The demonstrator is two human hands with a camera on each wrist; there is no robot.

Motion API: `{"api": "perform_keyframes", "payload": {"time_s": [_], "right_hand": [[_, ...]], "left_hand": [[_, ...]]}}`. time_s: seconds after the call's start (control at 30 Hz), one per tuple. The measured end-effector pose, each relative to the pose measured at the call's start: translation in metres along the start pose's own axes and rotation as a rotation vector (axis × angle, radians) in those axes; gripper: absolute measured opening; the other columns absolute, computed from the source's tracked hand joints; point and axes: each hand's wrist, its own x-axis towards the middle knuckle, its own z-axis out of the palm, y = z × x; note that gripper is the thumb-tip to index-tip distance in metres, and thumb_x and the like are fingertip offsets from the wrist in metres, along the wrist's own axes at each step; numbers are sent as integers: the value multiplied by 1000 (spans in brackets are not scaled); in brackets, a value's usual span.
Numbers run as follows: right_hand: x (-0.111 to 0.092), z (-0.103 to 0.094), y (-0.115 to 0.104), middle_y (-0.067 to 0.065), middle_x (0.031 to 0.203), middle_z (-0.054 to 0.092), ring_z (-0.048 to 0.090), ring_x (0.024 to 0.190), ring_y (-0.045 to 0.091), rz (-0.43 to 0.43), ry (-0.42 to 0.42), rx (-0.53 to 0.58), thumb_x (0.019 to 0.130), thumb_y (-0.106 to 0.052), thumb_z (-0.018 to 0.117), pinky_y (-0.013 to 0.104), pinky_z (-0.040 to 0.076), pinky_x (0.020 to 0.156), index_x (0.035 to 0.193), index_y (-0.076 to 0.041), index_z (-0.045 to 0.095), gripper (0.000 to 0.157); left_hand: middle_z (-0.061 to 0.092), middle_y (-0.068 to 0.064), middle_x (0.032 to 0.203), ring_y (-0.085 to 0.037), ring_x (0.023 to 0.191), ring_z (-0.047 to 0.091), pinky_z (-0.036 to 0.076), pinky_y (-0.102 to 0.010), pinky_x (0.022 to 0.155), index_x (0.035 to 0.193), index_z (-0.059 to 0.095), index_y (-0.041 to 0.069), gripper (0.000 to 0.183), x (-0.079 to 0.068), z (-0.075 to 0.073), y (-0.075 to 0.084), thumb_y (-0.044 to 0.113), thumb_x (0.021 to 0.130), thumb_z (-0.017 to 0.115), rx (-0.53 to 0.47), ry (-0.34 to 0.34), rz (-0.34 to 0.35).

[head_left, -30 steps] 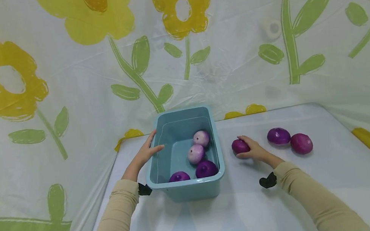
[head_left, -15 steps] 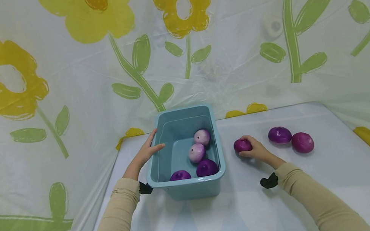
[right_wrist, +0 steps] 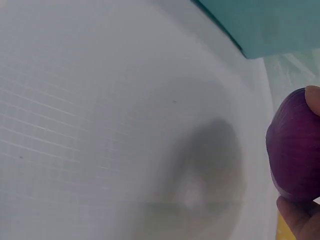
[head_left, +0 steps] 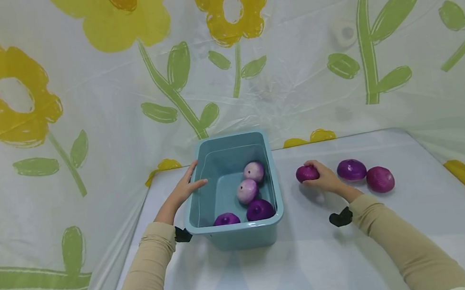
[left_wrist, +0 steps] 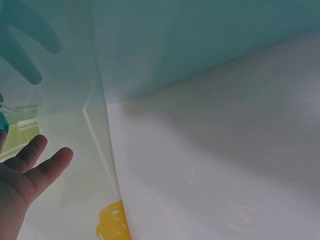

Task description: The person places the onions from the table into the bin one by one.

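My right hand (head_left: 326,178) grips a red onion (head_left: 307,173) between thumb and fingers, to the right of the blue plastic bin (head_left: 243,239). The onion is raised above the table, its shadow lying below it; in the right wrist view the purple onion (right_wrist: 296,147) shows a thumb and a finger at its two ends. At the bin's left rim my left hand (head_left: 183,191) rests with fingers spread and straight, the thumb reaching over the edge. Inside the bin lie several onions, two pale ones (head_left: 247,191) and darker purple ones (head_left: 260,210) near the front wall.
Two more red onions, one glossy (head_left: 351,169) and one rounder (head_left: 380,179), lie side by side on the white-covered table (head_left: 314,260), right of my right hand. Behind the table hangs a flower-printed curtain (head_left: 294,85).
My right hand has lifted the red onion off the table and shifted it slightly away and to the right. The left hand and the bin have stayed in place.
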Motion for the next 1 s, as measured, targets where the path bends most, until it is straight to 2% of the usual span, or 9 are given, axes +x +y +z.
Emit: {"api": "perform_keyframes", "payload": {"time_s": [0.33, 0.5, 0.8, 1.0], "right_hand": [[9, -29, -22, 30, 136, 34, 40, 117, 47, 32, -14, -19, 85, -27, 62, 59, 38, 93, 137, -5, 29, 66], [16, -42, -37, 30, 136, 34, 40, 117, 46, 20, -12, -30, 86, -28, 62, 57, 38, 94, 138, -3, 27, 68], [24, -62, -77, 27, 138, 29, 37, 119, 44, -10, -26, -7, 89, -26, 58, 56, 38, 95, 142, -6, 20, 68], [34, -67, -102, 25, 139, 31, 38, 119, 43, -60, -8, -28, 88, -25, 58, 55, 41, 92, 142, -7, 22, 67]], "left_hand": [[5, -11, 154, -39, 138, 12, 16, -63, 104, 148, 4, 26, 80, 4, -1, -2, 37, 87, 55, 3, 1, -6], [5, -12, 154, -41, 137, 12, 17, -63, 103, 148, 3, 25, 81, 3, 0, -2, 37, 87, 55, 0, -3, 3], [4, -11, 154, -39, 138, 10, 15, -63, 104, 148, 3, 24, 81, 2, 0, -3, 37, 87, 55, -14, -10, 5], [4, -11, 154, -39, 138, 10, 16, -63, 104, 148, 3, 25, 80, 3, 0, -4, 37, 88, 54, -13, -12, 14]]}}
